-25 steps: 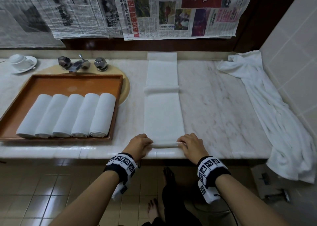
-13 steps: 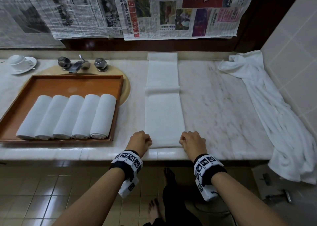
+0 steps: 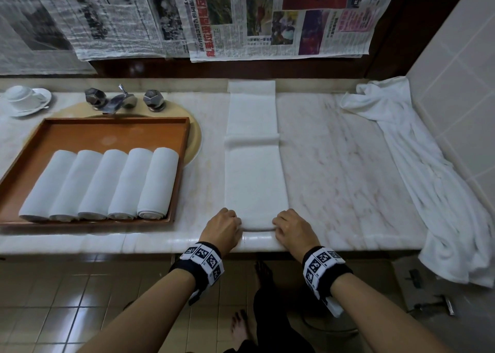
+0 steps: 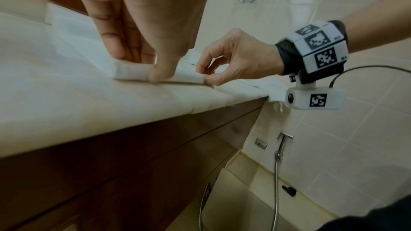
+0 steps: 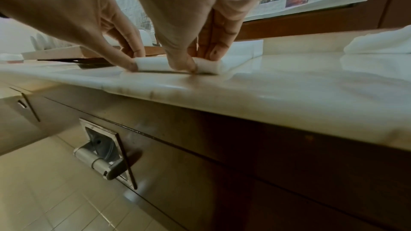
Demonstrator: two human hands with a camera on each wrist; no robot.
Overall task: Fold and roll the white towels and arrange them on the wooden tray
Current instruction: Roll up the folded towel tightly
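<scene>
A long folded white towel (image 3: 254, 175) lies as a strip across the marble counter (image 3: 348, 181), with a small ridge halfway up. Its near end is curled into a short thin roll (image 4: 131, 72) (image 5: 153, 66). My left hand (image 3: 223, 225) pinches the roll's left end, thumb below and fingers on top. My right hand (image 3: 290, 228) pinches the right end the same way. To the left, the wooden tray (image 3: 107, 132) holds several rolled white towels (image 3: 101, 183) side by side.
A loose white towel (image 3: 428, 181) is draped along the counter's right side and hangs over the front edge. A tap with two knobs (image 3: 123, 100) stands behind the tray, a cup on a saucer (image 3: 24, 100) at far left. Newspapers cover the wall.
Both hands have shifted slightly away from the counter's front edge with the towel's near end, which now forms a slightly thicker roll. Tray and loose towel are unmoved.
</scene>
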